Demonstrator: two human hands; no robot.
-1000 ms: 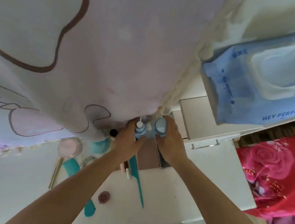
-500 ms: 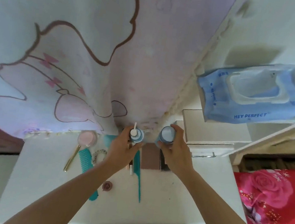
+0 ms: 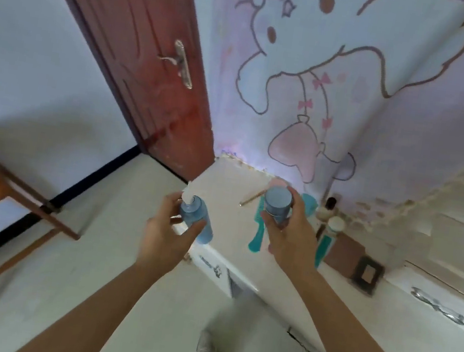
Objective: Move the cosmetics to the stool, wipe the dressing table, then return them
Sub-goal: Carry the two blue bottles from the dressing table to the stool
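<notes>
So both hands are busy here: left hand (image 3: 165, 235) has its fingers wrapped round a blue pump bottle (image 3: 198, 221), right hand (image 3: 292, 244) is gripping a blue-capped bottle (image 3: 277, 202), both lifted off the white dressing table (image 3: 223, 186), which sits under and just past the knuckles. A teal comb (image 3: 254, 243) lies between the two hands, a few small bottles (image 3: 334, 223) just right of the right one. The wooden stool (image 3: 21, 200) is well off to the left of the left hand, near a reddish door (image 3: 153, 45).
</notes>
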